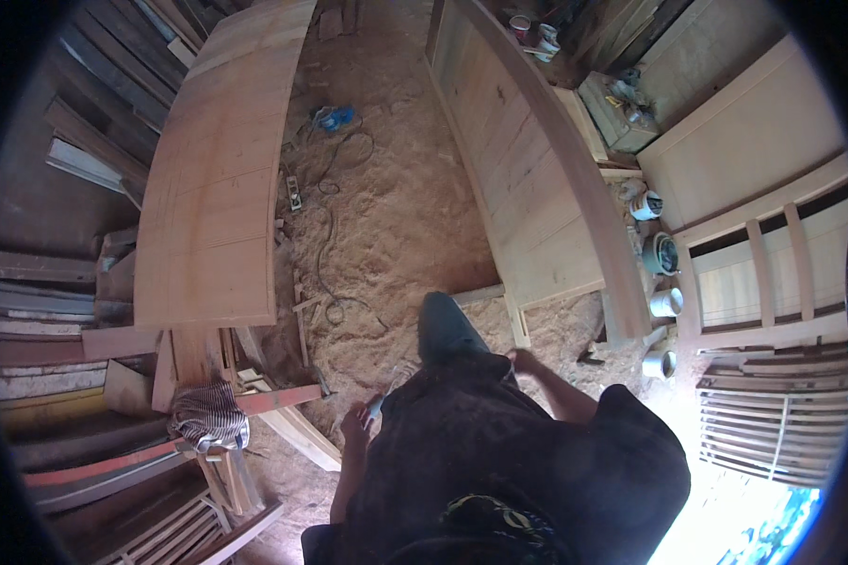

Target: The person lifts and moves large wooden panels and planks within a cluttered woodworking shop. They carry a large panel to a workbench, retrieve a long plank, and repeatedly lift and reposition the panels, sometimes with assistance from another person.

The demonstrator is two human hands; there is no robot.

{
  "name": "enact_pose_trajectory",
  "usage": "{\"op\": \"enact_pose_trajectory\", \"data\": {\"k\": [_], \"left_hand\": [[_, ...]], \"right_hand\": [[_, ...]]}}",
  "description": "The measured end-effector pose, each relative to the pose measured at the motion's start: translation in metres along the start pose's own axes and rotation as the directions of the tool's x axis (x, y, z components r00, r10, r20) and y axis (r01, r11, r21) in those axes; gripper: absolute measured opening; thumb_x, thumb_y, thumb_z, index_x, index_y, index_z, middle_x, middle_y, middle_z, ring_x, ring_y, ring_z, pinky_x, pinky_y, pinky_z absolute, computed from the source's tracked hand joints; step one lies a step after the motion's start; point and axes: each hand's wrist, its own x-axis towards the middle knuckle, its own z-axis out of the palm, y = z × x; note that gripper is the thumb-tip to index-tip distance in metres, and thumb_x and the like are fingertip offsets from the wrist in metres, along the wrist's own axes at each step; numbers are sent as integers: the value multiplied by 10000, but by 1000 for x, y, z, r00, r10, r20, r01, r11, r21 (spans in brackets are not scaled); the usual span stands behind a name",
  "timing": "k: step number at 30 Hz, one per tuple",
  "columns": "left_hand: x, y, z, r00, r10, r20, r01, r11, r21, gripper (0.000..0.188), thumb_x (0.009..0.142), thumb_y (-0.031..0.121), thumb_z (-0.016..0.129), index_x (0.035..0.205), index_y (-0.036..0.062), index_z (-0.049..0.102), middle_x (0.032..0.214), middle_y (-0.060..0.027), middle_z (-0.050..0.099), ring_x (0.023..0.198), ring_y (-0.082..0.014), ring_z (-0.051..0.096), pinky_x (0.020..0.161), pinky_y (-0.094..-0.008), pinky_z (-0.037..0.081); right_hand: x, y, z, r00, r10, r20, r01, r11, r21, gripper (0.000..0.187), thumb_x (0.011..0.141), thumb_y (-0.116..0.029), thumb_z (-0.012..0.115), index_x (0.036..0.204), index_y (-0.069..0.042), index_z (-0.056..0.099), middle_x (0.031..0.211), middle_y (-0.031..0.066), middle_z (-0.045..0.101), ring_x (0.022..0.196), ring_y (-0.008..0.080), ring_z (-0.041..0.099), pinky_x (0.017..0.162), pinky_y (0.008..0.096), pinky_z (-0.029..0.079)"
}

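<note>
My left hand (pixel 356 422) hangs low beside my left hip, fingers bent. A small grey-blue piece (pixel 375 408) shows against its fingers; its kind is too small to tell. On the other side, my right hand (pixel 526 362) is beside my dark shirt (pixel 499 424), which partly covers it, and its fingers do not show clearly. My leg in dark trousers (pixel 448 325) reaches forward over the sawdust. Ahead on the left lies a large wooden panel (pixel 212 188), apart from both hands. Another framed wooden panel (pixel 528 179) leans on edge ahead on the right.
Sawdust covers the floor (pixel 396 198), where a cord (pixel 322 250), a blue item (pixel 334 118) and a hand plane (pixel 294 193) lie. A striped cloth (pixel 210 416) drapes over timber at left. Several buckets (pixel 666 302) line the right side, near a slatted wooden frame (pixel 773 414).
</note>
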Motion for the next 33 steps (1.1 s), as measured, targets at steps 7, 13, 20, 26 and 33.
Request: {"op": "enact_pose_trajectory", "data": {"k": [7, 13, 20, 26, 33], "left_hand": [[37, 32, 12, 999, 51, 12, -52, 990, 129, 302, 940, 268, 593, 1179, 86, 622, 1076, -61, 640, 1000, -223, 612, 839, -407, 491], [84, 115, 66, 985, 137, 101, -166, 904, 395, 289, 942, 260, 596, 1165, 76, 620, 1064, -66, 650, 974, -224, 625, 811, -394, 505], [127, 267, 214, 987, 124, 106, -154, 919, 362, 276, 946, 250, 601, 1148, 63, 617, 1049, -72, 662, 943, -225, 640, 779, -379, 522], [132, 393, 433, 955, 168, 245, -198, 975, 104, 239, 945, 214, 610, 1124, 56, 612, 1020, -77, 673, 895, -213, 654, 758, -340, 542], [195, 511, 575, 957, 85, 279, -111, 991, 80, 237, 942, 135, 609, 1132, -4, 584, 982, -105, 648, 911, -215, 648, 773, -296, 550]], "right_hand": [[62, -88, 6, 993, -93, -69, 88, 994, -69, 235, 794, -312, 720, 817, -80, 747, 806, 171, 719, 781, 312, 708, 711, 403, 547], [185, -150, -74, 979, 127, -158, -85, 965, 248, 254, 807, -342, 690, 831, -96, 747, 843, 164, 724, 824, 304, 709, 784, 442, 548], [332, -243, -225, 992, -126, -20, 120, 975, -189, 268, 869, -293, 574, 816, -65, 705, 839, 149, 714, 775, 319, 701, 721, 473, 542], [410, -264, -375, 911, 97, -402, 63, 928, 366, 223, 913, -264, 652, 902, -42, 680, 839, 84, 721, 722, 169, 703, 677, 324, 560], [495, -296, -442, 878, 93, -469, -34, 991, 132, 252, 893, -291, 663, 967, -51, 682, 905, 93, 719, 820, 207, 706, 755, 364, 562]]}}
